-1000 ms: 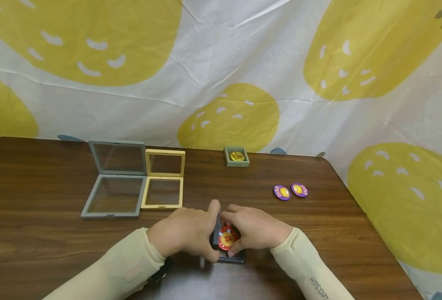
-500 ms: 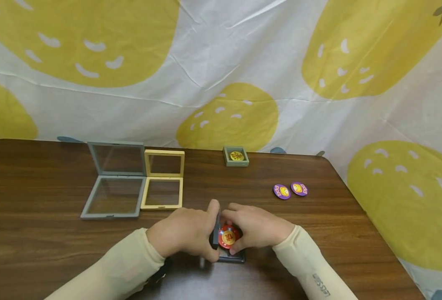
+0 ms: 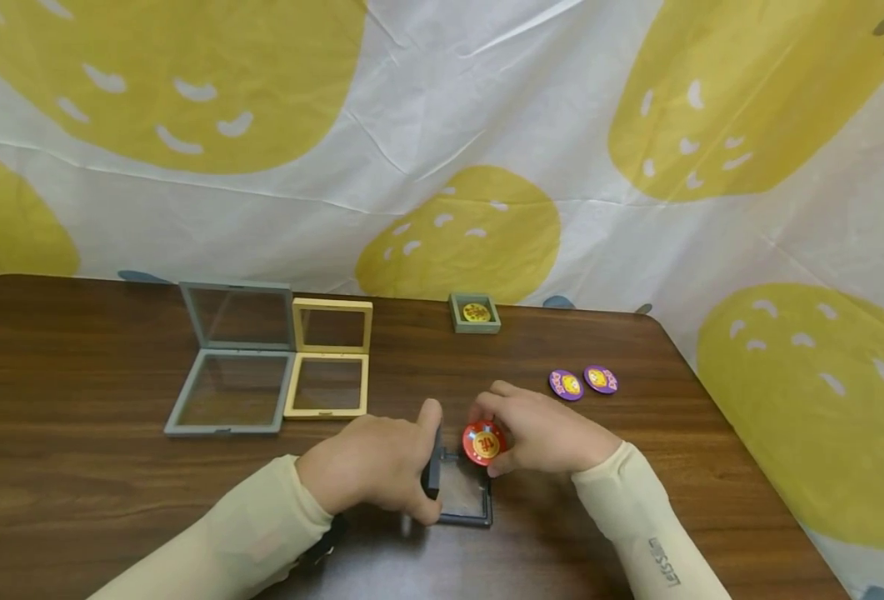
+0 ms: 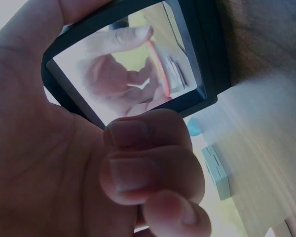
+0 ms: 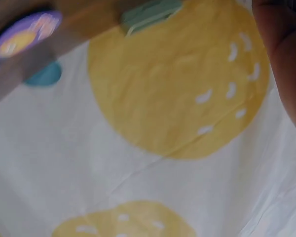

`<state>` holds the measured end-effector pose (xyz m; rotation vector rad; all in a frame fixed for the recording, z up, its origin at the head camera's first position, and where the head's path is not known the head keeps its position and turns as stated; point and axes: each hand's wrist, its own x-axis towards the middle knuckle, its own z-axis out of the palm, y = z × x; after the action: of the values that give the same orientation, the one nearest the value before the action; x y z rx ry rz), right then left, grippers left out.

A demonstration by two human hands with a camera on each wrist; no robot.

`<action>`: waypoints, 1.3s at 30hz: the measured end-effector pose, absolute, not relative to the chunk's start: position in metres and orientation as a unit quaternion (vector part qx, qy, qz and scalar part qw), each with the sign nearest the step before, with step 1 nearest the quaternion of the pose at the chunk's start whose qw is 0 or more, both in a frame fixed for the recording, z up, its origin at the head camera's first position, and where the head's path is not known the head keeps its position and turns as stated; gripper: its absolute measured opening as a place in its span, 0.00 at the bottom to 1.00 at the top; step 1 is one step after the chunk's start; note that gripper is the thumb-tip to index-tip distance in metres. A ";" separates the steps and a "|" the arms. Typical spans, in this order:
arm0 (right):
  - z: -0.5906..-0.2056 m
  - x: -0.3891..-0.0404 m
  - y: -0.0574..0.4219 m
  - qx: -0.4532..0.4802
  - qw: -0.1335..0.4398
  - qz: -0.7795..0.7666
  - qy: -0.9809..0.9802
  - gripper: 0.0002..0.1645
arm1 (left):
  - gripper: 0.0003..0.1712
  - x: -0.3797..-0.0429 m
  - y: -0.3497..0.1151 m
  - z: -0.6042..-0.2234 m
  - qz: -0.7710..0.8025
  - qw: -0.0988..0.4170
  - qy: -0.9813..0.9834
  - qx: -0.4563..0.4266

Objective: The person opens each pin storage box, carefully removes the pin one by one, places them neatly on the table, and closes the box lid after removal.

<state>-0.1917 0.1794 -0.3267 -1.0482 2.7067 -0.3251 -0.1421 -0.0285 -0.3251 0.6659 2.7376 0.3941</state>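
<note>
My right hand point(image 3: 550, 429) pinches a red round badge point(image 3: 484, 442) with a gold centre, over the back right corner of a small black hinged display frame point(image 3: 466, 521). The frame lies open on the table, its lower half showing a clear pane. My left hand point(image 3: 370, 462) grips the raised lid, thumb up along its edge. In the left wrist view the curled fingers lie against the black lid point(image 4: 207, 59), and its pane shows the other hand and the red badge edge. The right wrist view catches only part of the right hand point(image 5: 283, 54).
A larger grey frame point(image 3: 220, 432) and a yellow frame point(image 3: 325, 412) stand open at the left. A small green box point(image 3: 475, 328) holding a yellow badge sits at the back. Two purple badges, one left point(image 3: 565, 385) and one right point(image 3: 601, 379), lie on the wooden table point(image 3: 636, 517).
My right hand has lifted the red badge out of the black frame, back and to the right, uncovering the lower pane. The left hand keeps its hold on the lid.
</note>
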 end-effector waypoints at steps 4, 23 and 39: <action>-0.321 -0.195 0.189 -0.342 0.095 -0.124 0.927 0.30 | 0.42 -0.142 -0.028 -0.325 0.140 0.155 0.951 0.227; -0.322 -0.207 0.206 -0.313 0.095 -0.132 0.936 0.29 | 0.41 -0.142 -0.028 -0.325 0.137 0.155 0.952 0.224; -0.308 -0.215 0.238 -0.269 0.076 -0.147 0.949 0.27 | 0.41 -0.142 -0.027 -0.324 0.136 0.166 0.951 0.223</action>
<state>-0.2150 0.2385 -0.3081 -0.8062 2.8440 -0.4408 -0.1420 -0.0274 -0.3241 0.6337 2.7078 0.3869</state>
